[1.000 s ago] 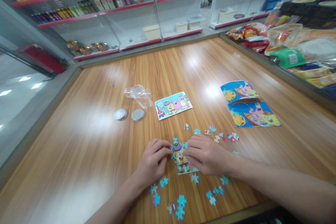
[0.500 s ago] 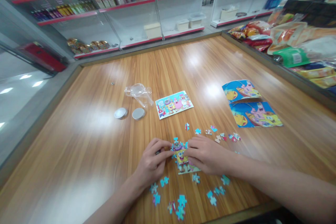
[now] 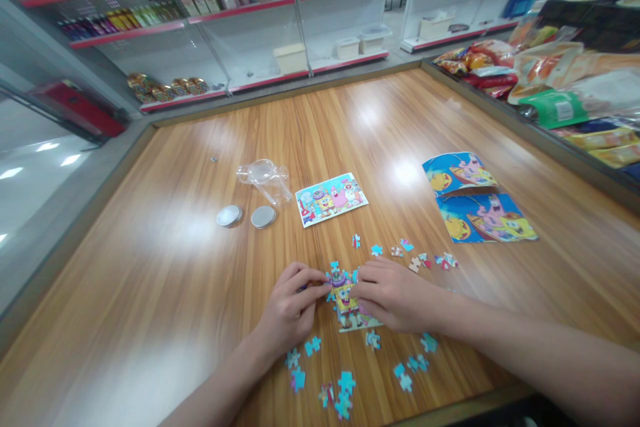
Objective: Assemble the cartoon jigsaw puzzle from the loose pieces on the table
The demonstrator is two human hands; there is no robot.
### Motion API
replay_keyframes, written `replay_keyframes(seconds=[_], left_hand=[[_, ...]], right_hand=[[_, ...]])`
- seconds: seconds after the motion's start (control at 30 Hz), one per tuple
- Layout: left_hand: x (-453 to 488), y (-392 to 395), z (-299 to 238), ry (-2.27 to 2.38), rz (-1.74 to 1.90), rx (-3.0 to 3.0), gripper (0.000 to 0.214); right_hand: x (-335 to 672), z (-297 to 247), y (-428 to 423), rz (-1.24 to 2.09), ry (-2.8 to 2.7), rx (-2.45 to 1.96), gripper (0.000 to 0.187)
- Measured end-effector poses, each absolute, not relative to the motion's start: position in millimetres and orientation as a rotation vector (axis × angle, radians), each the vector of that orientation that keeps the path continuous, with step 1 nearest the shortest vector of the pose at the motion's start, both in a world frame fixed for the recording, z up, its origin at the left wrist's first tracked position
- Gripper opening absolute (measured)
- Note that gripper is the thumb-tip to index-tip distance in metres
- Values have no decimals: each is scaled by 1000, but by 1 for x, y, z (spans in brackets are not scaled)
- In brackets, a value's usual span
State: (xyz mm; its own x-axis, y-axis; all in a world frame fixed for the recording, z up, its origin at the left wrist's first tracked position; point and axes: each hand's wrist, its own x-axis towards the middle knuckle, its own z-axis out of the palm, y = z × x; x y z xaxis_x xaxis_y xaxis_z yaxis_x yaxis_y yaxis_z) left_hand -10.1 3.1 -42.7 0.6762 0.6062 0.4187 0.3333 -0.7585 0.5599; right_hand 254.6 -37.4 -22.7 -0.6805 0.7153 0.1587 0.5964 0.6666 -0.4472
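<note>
A partly joined cartoon jigsaw [image 3: 346, 300] lies on the wooden table [image 3: 165, 240] near its front edge. My left hand [image 3: 293, 307] rests at the puzzle's left side, fingers curled and pinched on its edge. My right hand [image 3: 395, 295] presses on the puzzle's right side, fingers bent over the pieces. Several loose blue pieces [image 3: 345, 387] lie in front of my hands and several more [image 3: 415, 259] lie behind my right hand. A small reference picture card [image 3: 331, 199] lies further back.
Two larger cartoon prints [image 3: 475, 197] lie to the right. A clear plastic jar [image 3: 265, 180] lies on its side beside two silver lids [image 3: 245, 216]. Snack packets [image 3: 550, 73] line the right edge. Store shelves [image 3: 225, 13] stand beyond the table.
My hands have stayed on the jigsaw with only slight finger shifts. The view has tilted a little.
</note>
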Motion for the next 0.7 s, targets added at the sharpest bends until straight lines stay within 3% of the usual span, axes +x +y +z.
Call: replay_keyframes(seconds=[0.7], left_hand=[[-12, 4, -42, 647, 753, 2499, 46]], right_hand=[[255, -21, -38, 557, -2603, -1081, 18]])
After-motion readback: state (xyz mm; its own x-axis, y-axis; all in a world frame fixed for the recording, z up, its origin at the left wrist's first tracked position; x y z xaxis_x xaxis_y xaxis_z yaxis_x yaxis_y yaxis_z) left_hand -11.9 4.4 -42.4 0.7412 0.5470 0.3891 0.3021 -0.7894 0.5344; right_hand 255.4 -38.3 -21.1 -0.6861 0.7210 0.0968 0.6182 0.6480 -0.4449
